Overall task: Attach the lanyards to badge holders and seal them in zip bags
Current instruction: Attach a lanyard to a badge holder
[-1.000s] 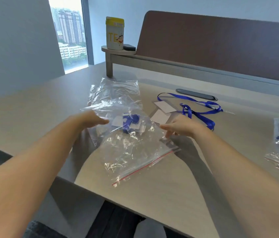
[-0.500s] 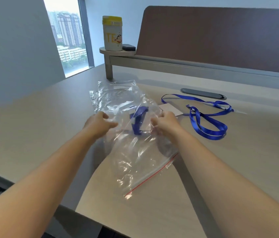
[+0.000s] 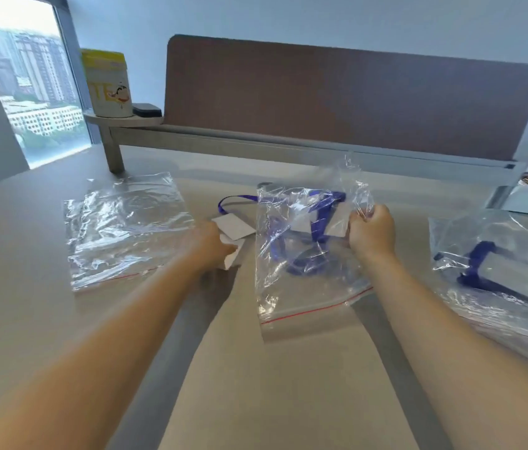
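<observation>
My right hand (image 3: 371, 233) grips the top right edge of a clear zip bag (image 3: 304, 287) and holds it up off the table, red zip line at the bottom. Inside it are a blue lanyard (image 3: 321, 219) and a white badge holder (image 3: 301, 222). My left hand (image 3: 207, 245) is down on the table to the left of that bag, with its fingers curled on a white badge holder (image 3: 231, 258). A second white badge holder (image 3: 235, 226) lies just behind it. A loose blue lanyard (image 3: 235, 200) loops out behind the held bag.
An empty zip bag (image 3: 123, 228) lies flat at the left. Filled zip bags (image 3: 502, 277) with blue lanyards lie at the right. A yellow-lidded canister (image 3: 108, 84) stands on a raised shelf at the back left, in front of a brown divider panel (image 3: 353, 99).
My right hand has carried the filled bag to the right and lifted it. My left hand has let go of that bag and come down on the white badge holder.
</observation>
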